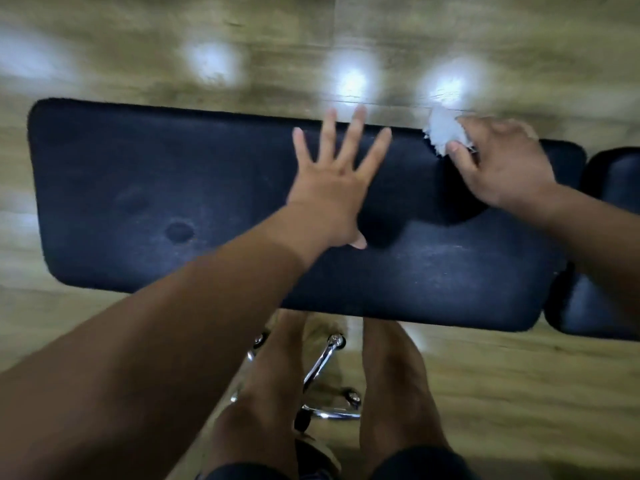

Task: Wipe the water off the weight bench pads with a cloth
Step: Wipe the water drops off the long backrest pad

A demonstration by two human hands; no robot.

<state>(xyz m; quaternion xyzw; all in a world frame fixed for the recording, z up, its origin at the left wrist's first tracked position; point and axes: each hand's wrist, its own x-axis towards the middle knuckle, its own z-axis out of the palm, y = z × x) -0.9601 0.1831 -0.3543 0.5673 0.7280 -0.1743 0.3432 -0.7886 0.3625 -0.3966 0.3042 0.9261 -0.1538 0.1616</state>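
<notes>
The left hand (pixel 329 188) lies flat on the long pad (pixel 173 188), fingers spread and straight, holding nothing. The right hand (pixel 498 168) grips a crumpled white cloth (pixel 445 133) at the far edge of this surface, near its right end. A second pad (pixel 616 188) sits just beside it on the right.

Hazards: the cloth may slip over the far edge onto the floor (pixel 485 375). The small wad may saturate and smear. The dark spots (pixel 178 232) at left, possibly water, may be missed.

No brand, label or writing is legible.
</notes>
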